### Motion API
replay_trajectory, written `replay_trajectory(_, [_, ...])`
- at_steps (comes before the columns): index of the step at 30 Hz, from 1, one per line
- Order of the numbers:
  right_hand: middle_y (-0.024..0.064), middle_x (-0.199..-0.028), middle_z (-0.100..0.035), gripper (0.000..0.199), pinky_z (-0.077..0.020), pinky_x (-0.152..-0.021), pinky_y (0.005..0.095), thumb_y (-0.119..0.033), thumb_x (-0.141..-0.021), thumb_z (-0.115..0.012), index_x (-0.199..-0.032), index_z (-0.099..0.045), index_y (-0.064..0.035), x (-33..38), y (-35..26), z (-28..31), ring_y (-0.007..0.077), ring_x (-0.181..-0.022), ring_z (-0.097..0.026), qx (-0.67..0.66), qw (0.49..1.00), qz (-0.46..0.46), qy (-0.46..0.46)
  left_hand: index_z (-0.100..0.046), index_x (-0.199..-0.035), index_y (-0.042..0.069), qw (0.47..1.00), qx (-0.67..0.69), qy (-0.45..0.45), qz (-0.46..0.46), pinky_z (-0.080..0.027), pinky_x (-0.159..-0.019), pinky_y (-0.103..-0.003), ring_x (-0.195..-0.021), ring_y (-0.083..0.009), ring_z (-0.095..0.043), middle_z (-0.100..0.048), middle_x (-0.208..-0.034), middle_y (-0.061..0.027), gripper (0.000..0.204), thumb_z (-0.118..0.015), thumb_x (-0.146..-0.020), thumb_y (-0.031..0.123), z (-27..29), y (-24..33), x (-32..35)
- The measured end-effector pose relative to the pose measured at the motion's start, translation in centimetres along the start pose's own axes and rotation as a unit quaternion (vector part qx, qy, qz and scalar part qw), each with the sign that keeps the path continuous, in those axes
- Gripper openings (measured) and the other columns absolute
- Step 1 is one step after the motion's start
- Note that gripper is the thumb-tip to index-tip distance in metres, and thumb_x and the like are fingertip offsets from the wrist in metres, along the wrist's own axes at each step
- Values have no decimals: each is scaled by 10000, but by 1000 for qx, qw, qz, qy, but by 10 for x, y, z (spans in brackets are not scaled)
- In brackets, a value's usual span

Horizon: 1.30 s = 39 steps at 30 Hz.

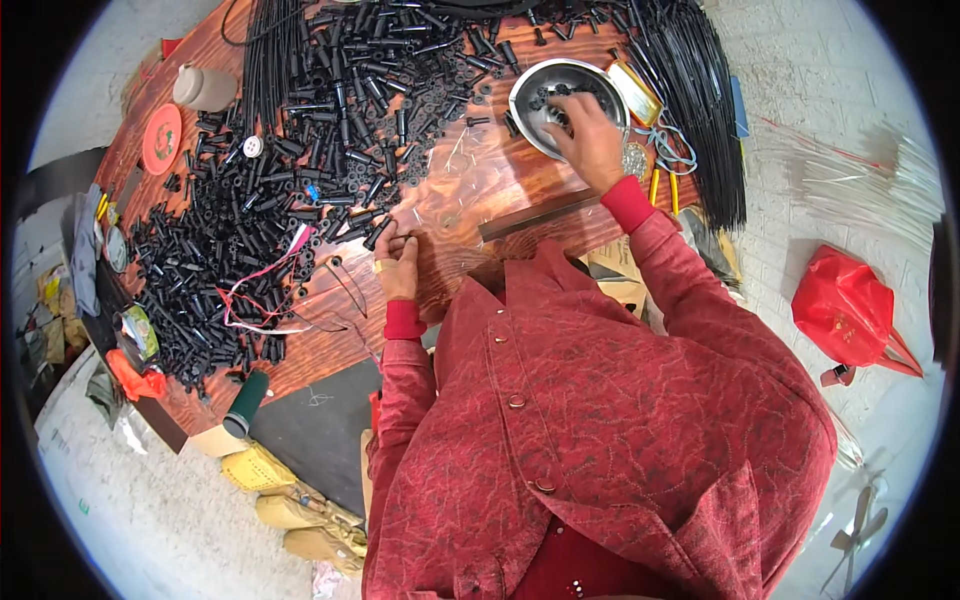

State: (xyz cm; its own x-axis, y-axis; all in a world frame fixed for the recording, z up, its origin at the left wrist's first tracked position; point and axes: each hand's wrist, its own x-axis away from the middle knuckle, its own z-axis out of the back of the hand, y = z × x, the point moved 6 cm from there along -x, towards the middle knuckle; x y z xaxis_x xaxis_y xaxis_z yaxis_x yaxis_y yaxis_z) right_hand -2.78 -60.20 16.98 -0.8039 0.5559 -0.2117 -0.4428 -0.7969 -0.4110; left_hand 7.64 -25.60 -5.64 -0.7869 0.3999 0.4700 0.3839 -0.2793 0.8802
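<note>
My left hand (397,266) is at the table's near edge, thumb and fingers closed on a short black plastic tube (378,234). To the right, my right hand (588,138) reaches into a round metal bowl (516,102). Its thumb and fingers are curved and apart, over small black rings (542,98) in the bowl. Whether a fingertip touches one of them is too small to make out. Beyond my left hand, a large pile of black tubes and rings (340,120) spreads over the wooden table (470,190).
Bundles of long black rods (705,120) lie at the right and far left. A dark flat bar (535,214) lies along the near edge. Yellow-handled pliers (655,188), a red dish (162,138), a beige jug (205,88) and pink ribbon (232,305) are around.
</note>
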Motion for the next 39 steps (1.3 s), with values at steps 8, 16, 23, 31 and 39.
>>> replay_trajectory(8, [93, -1143, -553, 377, -552, -786, 455, -196, -848, -709, -1208, -604, -158, 16, -79, -135, 319, -1098, -601, -155, 961, 148, -177, -636, -1307, 98, 998, -60, -7, -28, -516, -793, -273, -861, -115, -584, -625, -1024, -25, 426, -753, -898, 109, -6, -9, -9])
replay_trajectory(16, [94, -1079, -585, 276, -563, -783, 458, -219, -871, -682, -1114, -604, -111, 18, -68, -188, 347, -1043, -634, -43, 961, 187, -198, -675, -1242, 80, 997, -73, 9, -11, -522, -798, -282, -828, -128, -603, -630, -1004, -31, 357, -757, -897, 123, -7, -3, -2])
replay_trajectory(23, [110, -1076, -584, 242, -571, -732, 457, -190, -872, -664, -1082, -597, -92, 21, -73, -167, 348, -975, -664, -109, 970, 136, -167, -665, -1231, 64, 992, -96, -15, -82, -534, -775, -288, -851, -138, -607, -607, -1043, -54, 341, -746, -902, 92, -20, 11, 0])
replay_trajectory(31, [89, -1114, -574, 244, -583, -735, 394, -153, -844, -654, -1084, -633, -113, 51, -100, -176, 289, -1001, -673, -137, 947, 241, -162, -623, -1294, 44, 993, -95, -40, -56, -529, -752, -272, -824, -118, -588, -603, -1005, -37, 433, -749, -881, 63, -36, 13, 7])
replay_trajectory(39, [117, -1241, -580, 286, -571, -898, 419, -162, -864, -675, -1133, -622, -81, 55, -92, -198, 320, -1139, -635, -91, 944, 226, -220, -633, -1291, 55, 992, -101, -50, -64, -524, -716, -262, -787, -104, -573, -612, -968, -21, 431, -753, -877, 62, -32, 7, -1])
